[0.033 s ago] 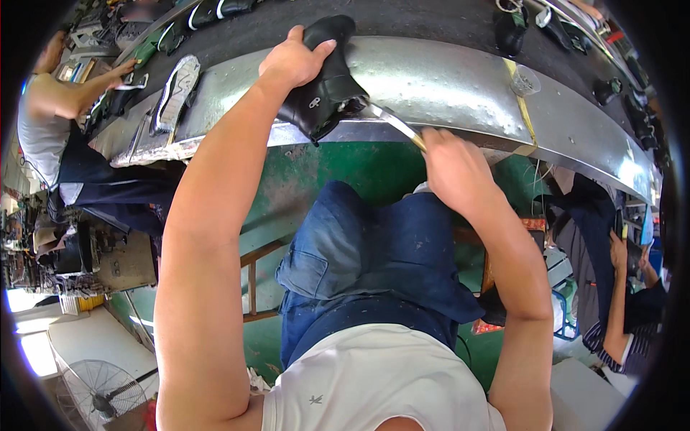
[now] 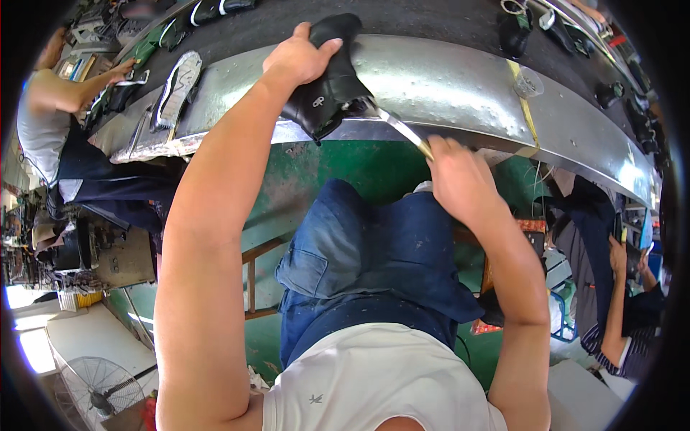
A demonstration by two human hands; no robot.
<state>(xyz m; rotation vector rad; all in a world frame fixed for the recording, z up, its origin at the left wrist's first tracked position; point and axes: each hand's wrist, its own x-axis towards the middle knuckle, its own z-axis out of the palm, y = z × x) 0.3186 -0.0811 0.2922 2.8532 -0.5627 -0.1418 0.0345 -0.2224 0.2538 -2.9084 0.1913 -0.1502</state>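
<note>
A black leather boot rests across the metal edge of the bench, its toe pointing away and its open top facing me. My left hand is closed round the boot's far part, thumb laid across it. Low on the right, my right hand grips a long slim metal tool with a yellowish part close to the fingers. The tool's far end meets the boot's opening; its tip is hidden there, so its exact kind does not show.
A pale shoe sole lies on the bench to the left. A clear plastic cup stands on the metal edge at right. Several dark shoes sit on the belt. Co-workers are at both sides; a fan stands lower left.
My right hand and the tool have shifted slightly right and downward. The boot and my left hand have moved a little to the right.
</note>
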